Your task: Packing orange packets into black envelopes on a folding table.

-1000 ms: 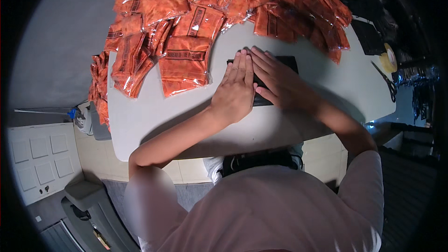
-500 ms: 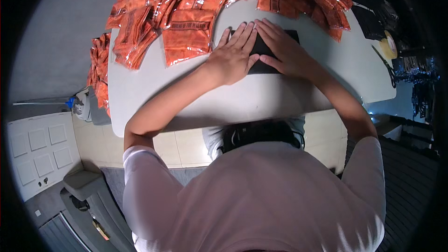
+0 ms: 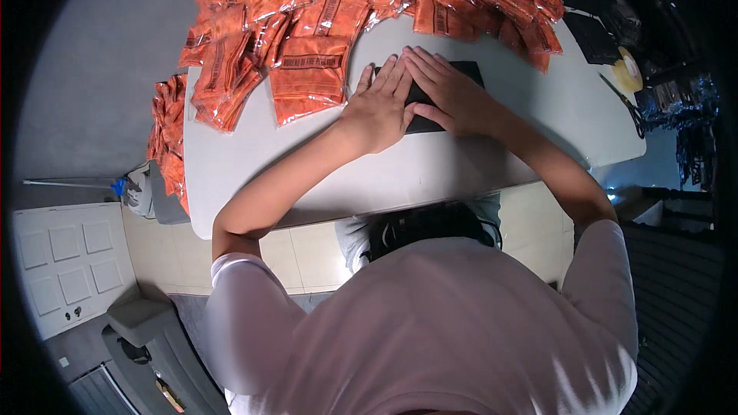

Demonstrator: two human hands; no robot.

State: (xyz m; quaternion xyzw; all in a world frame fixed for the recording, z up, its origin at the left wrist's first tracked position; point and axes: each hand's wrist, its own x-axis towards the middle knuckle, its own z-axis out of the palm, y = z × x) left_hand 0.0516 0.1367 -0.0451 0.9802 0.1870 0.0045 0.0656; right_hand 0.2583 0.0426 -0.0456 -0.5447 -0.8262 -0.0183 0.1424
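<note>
A flat black rectangular piece [image 3: 428, 123], perhaps folded cloth, lies on the white table [image 3: 307, 184] in front of me. My left hand [image 3: 379, 110] rests over its left side, palm down with fingers stretched out. Over the middle of it is my right hand [image 3: 452, 98], also flat, its fingers reaching up and left. The fingertips of both hands meet near the piece's far edge, and my right thumb points at the left hand. Much of the black piece is hidden under the hands.
Orange printed packets [image 3: 310, 69] in clear plastic heap along the table's far side. More orange packets [image 3: 169, 134] hang at its left edge. To the right are scissors [image 3: 626, 104], a roll of yellowish tape [image 3: 628, 69] and black flat packs [image 3: 592, 38].
The hands have drawn closer together, with the right one sliding left across the black piece until their fingertips meet. The whole view has shifted slightly.
</note>
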